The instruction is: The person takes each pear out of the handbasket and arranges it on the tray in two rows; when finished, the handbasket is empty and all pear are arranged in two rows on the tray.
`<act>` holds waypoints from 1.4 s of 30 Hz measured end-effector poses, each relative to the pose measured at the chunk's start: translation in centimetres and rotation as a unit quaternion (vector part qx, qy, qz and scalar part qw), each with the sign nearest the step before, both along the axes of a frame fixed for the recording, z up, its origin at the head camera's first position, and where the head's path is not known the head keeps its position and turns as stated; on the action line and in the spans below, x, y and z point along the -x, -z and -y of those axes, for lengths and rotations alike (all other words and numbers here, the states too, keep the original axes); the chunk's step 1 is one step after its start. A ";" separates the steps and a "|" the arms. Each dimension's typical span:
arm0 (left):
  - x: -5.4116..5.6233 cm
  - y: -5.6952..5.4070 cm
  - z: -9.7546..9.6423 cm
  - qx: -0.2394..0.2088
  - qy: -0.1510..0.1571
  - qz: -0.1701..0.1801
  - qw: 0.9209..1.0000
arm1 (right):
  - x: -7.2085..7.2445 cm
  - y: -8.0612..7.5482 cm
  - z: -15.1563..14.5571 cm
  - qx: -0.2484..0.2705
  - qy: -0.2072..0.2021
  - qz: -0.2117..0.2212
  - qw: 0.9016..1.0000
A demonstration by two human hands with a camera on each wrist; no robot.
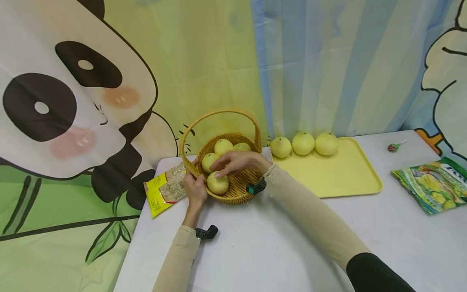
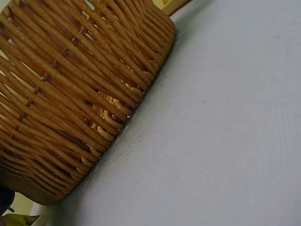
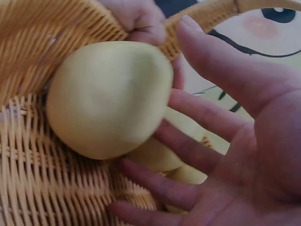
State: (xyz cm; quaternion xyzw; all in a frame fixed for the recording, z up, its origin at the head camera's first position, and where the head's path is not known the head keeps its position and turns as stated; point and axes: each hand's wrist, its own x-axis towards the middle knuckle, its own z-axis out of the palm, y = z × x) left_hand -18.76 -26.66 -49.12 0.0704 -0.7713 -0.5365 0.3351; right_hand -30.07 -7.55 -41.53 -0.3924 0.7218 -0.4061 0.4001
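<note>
A brown wicker basket [image 1: 237,195] with a tall arched handle stands on the white table, with several pale yellow round fruits, seemingly pears, inside. My left hand [image 1: 195,187] grips its left side near the foot of the handle; the left wrist view shows only the woven wall of the basket [image 2: 70,80]. My right hand [image 1: 237,161] reaches over the basket from the right, close to the front pear [image 1: 217,183]. In the right wrist view the fingers of that hand [image 3: 244,127] are spread beside the pear [image 3: 108,101], the thumb held apart from it.
A yellow tray [image 1: 328,178] lies right of the basket, with three more pears [image 1: 303,143] along its back edge. A yellow bag of pale pieces [image 1: 166,190] lies left of the basket. Farther right are a lollipop [image 1: 394,147] and a green packet [image 1: 434,184]. Printed curtains hang behind.
</note>
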 end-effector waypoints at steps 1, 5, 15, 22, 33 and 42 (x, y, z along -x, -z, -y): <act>0.0 0.0 0.0 -0.001 0.000 -0.001 1.000 | 0.0 0.2 0.1 -0.002 -0.004 -0.002 1.000; 0.1 0.0 -0.2 -0.003 0.000 -0.003 1.000 | -0.2 0.7 0.5 -0.002 -0.015 0.002 1.000; 0.0 0.2 -0.2 0.001 -0.001 0.004 1.000 | -1.1 1.1 0.7 -0.003 -0.058 -0.045 0.997; 0.1 0.3 -0.1 0.007 -0.003 0.008 1.000 | -1.5 1.2 0.4 0.044 -0.052 -0.064 0.996; -0.1 0.3 0.1 0.010 -0.005 0.003 1.000 | -1.1 -2.3 -5.0 0.126 0.016 -0.064 0.990; 0.0 0.3 0.0 -0.024 0.012 -0.011 1.000 | -1.2 -4.0 -11.3 0.174 0.058 -0.089 0.979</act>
